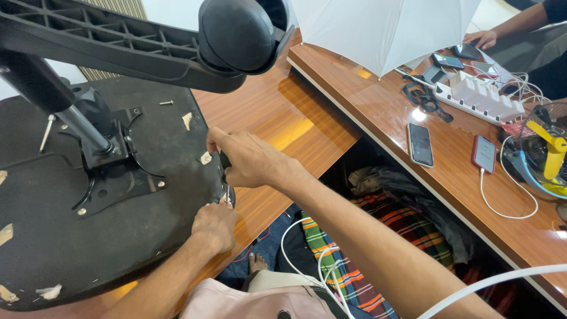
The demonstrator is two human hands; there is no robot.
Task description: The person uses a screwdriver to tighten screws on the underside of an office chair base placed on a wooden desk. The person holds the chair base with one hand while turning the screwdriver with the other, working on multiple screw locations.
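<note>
While gripping a screwdriver (225,171), right hand (248,159) presses down.

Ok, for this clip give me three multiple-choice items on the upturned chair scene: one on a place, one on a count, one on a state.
1. Where does the loose screw lie?
A. on the black seat underside
B. on the wooden desk
C. on the floor

2. How many phones lie flat on the desk next to the white umbrella, in the near part?
A. none
B. two
C. five

3. How is the right hand?
A. open and flat
B. closed round a screwdriver held upright
C. resting on a phone

Answers: 1 A, the screw sits on the dark underside near the metal plate. 2 B, a black phone and a red-cased phone. 3 B, the fingers wrap the handle while the left hand steadies the tip.
</note>
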